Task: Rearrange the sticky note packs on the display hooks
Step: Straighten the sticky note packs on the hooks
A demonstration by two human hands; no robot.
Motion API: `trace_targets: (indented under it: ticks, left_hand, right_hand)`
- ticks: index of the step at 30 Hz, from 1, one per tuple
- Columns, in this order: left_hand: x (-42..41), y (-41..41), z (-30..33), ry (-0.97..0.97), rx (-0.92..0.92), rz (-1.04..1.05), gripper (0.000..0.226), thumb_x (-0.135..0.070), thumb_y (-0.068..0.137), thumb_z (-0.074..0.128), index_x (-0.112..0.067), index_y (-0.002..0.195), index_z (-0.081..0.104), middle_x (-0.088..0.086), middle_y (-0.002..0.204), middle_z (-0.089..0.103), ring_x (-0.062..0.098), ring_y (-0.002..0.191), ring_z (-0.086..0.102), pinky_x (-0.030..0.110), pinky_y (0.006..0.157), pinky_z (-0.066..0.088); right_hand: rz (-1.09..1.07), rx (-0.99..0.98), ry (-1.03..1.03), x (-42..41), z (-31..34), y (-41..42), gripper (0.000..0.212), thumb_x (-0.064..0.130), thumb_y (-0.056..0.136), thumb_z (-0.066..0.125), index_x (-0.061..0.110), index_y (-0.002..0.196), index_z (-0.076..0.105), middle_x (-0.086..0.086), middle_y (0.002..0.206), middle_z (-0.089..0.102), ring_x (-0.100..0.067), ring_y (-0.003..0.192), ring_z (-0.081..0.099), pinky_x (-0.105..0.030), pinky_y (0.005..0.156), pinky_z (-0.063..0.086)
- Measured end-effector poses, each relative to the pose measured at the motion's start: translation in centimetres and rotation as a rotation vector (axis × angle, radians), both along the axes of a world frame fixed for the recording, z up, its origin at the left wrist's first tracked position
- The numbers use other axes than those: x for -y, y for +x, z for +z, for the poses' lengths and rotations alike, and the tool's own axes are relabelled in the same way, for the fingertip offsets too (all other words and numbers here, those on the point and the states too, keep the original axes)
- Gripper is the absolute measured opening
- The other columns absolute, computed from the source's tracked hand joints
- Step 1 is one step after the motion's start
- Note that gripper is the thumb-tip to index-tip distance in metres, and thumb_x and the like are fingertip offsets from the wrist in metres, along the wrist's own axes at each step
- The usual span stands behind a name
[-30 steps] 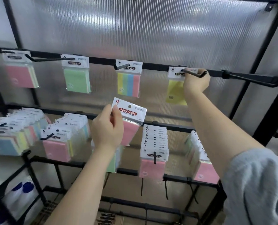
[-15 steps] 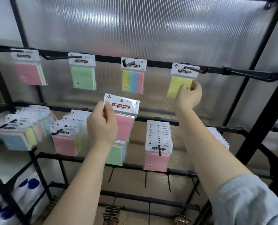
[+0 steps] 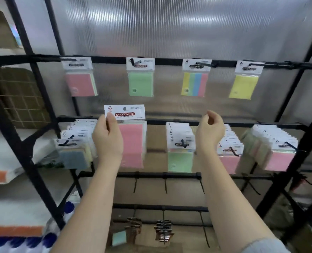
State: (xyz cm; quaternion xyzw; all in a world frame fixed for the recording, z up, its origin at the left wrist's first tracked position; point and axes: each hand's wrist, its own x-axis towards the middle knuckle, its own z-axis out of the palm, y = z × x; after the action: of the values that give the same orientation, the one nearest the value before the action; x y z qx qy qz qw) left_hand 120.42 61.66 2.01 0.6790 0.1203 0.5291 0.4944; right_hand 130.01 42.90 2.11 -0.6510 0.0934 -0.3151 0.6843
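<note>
Holding a pink sticky note pack [image 3: 131, 128] by its card header, the left hand [image 3: 107, 137] keeps it upright at centre frame so the hang hole stays clear. The right hand [image 3: 209, 130] hovers empty, fingers loosely curled, below the yellow pack [image 3: 243, 86] hanging upper right.

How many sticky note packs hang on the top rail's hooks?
4, left to right: a pink pack, a green pack, a striped pack and a yellow pack. More packs may hang hidden behind each front one.
</note>
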Motion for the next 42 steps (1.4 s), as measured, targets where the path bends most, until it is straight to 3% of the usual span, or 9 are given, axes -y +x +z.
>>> trace_targets:
  ticks: [5, 8, 13, 17, 21, 26, 33, 36, 42]
  left_hand:
    - [-5.7, -3.2, -0.1, -0.009, -0.098, -0.067, 0.041, -0.031, 0.101, 0.037, -0.010, 0.065, 0.039, 0.004, 0.062, 0.039, 0.011, 0.059, 0.034, 0.022, 0.054, 0.027]
    - [-8.0, -4.8, -0.2, -0.086, -0.105, -0.177, 0.045, -0.035, 0.100, 0.041, 0.006, 0.085, 0.052, 0.012, 0.076, 0.049, 0.015, 0.064, 0.043, 0.016, 0.048, 0.038]
    - [-10.6, -6.7, -0.1, -0.075, -0.121, -0.196, 0.029, -0.036, 0.098, 0.045, -0.016, 0.079, 0.055, -0.004, 0.073, 0.049, -0.006, 0.051, 0.046, 0.007, 0.042, 0.038]
    - [-12.5, -7.0, 1.0, -0.004, -0.155, -0.154, 0.032, -0.039, 0.098, 0.044, -0.020, 0.073, 0.048, -0.009, 0.070, 0.052, -0.006, 0.057, 0.051, 0.020, 0.055, 0.042]
    - [-14.0, -6.7, 2.7, 0.046, -0.129, -0.137, 0.030, -0.041, 0.098, 0.042, -0.018, 0.082, 0.053, -0.007, 0.080, 0.057, 0.016, 0.078, 0.061, 0.040, 0.069, 0.052]
    - [-15.9, -5.3, 5.0, 0.040, -0.065, -0.070, 0.030, -0.043, 0.097, 0.043, -0.027, 0.071, 0.047, -0.009, 0.071, 0.053, 0.010, 0.067, 0.057, 0.048, 0.067, 0.054]
    - [-17.8, -2.8, 7.9, 0.021, 0.057, -0.059, 0.028, -0.046, 0.096, 0.044, -0.030, 0.073, 0.045, -0.003, 0.086, 0.063, 0.017, 0.080, 0.065, 0.031, 0.059, 0.052]
    - [-18.4, -2.0, 8.7, 0.025, 0.105, -0.068, 0.024, -0.043, 0.096, 0.045, -0.031, 0.076, 0.047, -0.006, 0.089, 0.063, 0.015, 0.083, 0.065, 0.030, 0.067, 0.055]
    - [-19.3, -0.6, 9.7, 0.070, 0.129, -0.044, 0.023, -0.036, 0.098, 0.045, -0.032, 0.075, 0.048, -0.015, 0.080, 0.058, -0.002, 0.074, 0.058, 0.008, 0.063, 0.045]
  right_hand:
    - [-0.005, 0.021, -0.117, -5.5, -1.9, -4.7, 0.022, 0.013, 0.091, 0.050, 0.017, 0.107, 0.065, 0.011, 0.090, 0.059, -0.008, 0.087, 0.056, -0.005, 0.071, 0.036]
    - [0.037, -0.005, -0.178, -8.1, -2.8, -6.8, 0.021, 0.013, 0.092, 0.050, 0.020, 0.105, 0.065, 0.019, 0.082, 0.056, -0.011, 0.081, 0.057, 0.000, 0.064, 0.034]
    - [0.130, -0.058, -0.307, -10.6, -3.7, -9.0, 0.023, 0.013, 0.093, 0.051, 0.011, 0.111, 0.066, 0.007, 0.091, 0.062, -0.010, 0.088, 0.058, -0.013, 0.077, 0.038]
    - [0.239, -0.122, -0.415, -12.2, -4.7, -9.4, 0.023, 0.019, 0.094, 0.052, 0.014, 0.114, 0.065, 0.007, 0.097, 0.064, -0.009, 0.090, 0.059, -0.021, 0.077, 0.042]
    - [0.303, -0.214, -0.464, -13.8, -5.8, -8.9, 0.032, 0.022, 0.094, 0.053, 0.016, 0.126, 0.056, 0.006, 0.106, 0.063, -0.009, 0.094, 0.059, -0.025, 0.080, 0.047]
    - [0.306, -0.231, -0.491, -14.6, -6.1, -7.4, 0.034, 0.020, 0.092, 0.055, 0.013, 0.125, 0.056, -0.003, 0.117, 0.063, -0.015, 0.103, 0.058, -0.031, 0.087, 0.047]
    - [0.295, -0.232, -0.505, -15.3, -6.1, -5.9, 0.029, 0.019, 0.092, 0.053, 0.016, 0.120, 0.058, 0.002, 0.106, 0.063, -0.011, 0.090, 0.054, -0.027, 0.074, 0.040]
    - [0.276, -0.223, -0.499, -15.4, -6.4, -5.9, 0.026, 0.020, 0.092, 0.053, 0.016, 0.117, 0.060, 0.008, 0.097, 0.059, -0.009, 0.089, 0.053, -0.025, 0.073, 0.038]
    - [0.237, -0.185, -0.474, -15.8, -6.6, -5.9, 0.025, 0.019, 0.092, 0.053, 0.015, 0.116, 0.061, 0.008, 0.097, 0.060, -0.011, 0.093, 0.058, -0.024, 0.070, 0.040]
